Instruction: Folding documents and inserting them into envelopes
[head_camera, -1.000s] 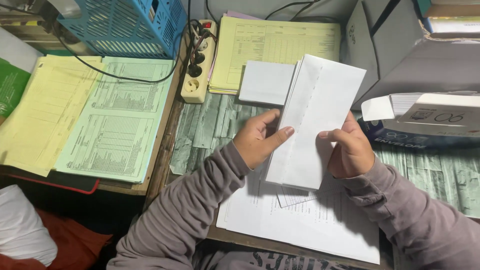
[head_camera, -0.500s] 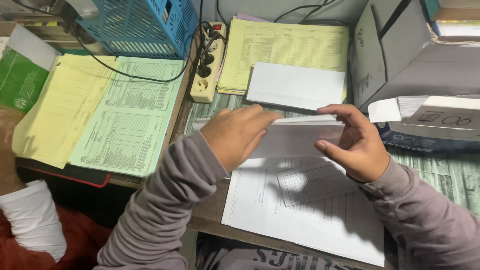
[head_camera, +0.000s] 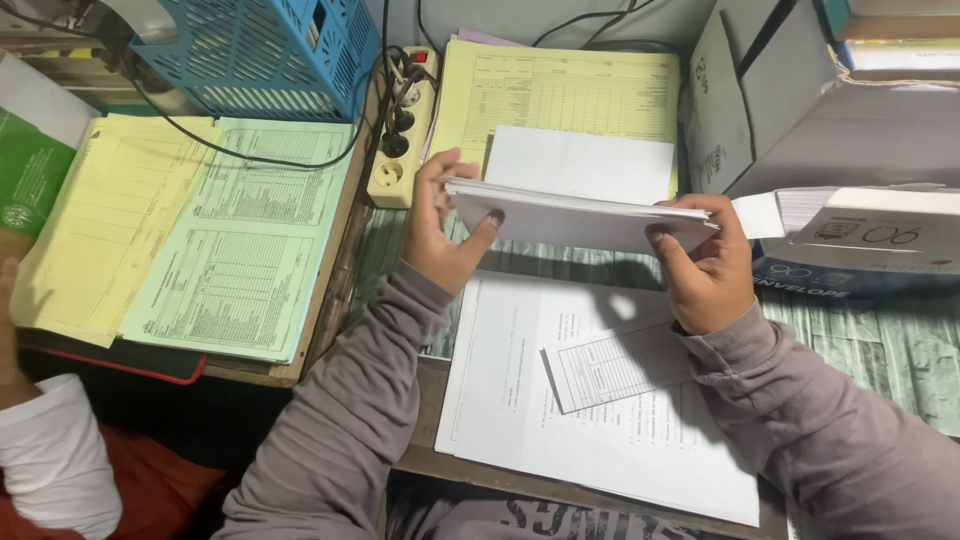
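So both hands are gripping a stack of white envelopes (head_camera: 575, 220), holding it flat and level above the desk, long side running left to right. The left hand (head_camera: 440, 235) is pinching the left end, thumb pressing on the near edge and the fingers curling over the far side, so it's clamped on the stack. The right hand (head_camera: 705, 270) is doing the same at the right end, thumb tucked under the near edge and fingers wrapping over the top, also clamped tight. The stack is hovering over a white printed sheet (head_camera: 540, 400) that's lying on the desk, and a smaller printed slip (head_camera: 610, 368) is sitting on top of that sheet, just below the right hand. Right behind the stack another white envelope (head_camera: 580, 162) is resting on a pile of yellow forms (head_camera: 560, 85). Over to the right an open box of envelopes (head_camera: 860, 240) is sitting near the right hand. On the left there's a power strip (head_camera: 395, 140) just beside the left hand, a green form (head_camera: 245, 240) and a yellow form (head_camera: 90, 220) lying side by side, and a blue plastic basket (head_camera: 255, 45) behind them. Someone else's white sleeve (head_camera: 50, 450) is poking in at the bottom left, well apart from the envelopes.
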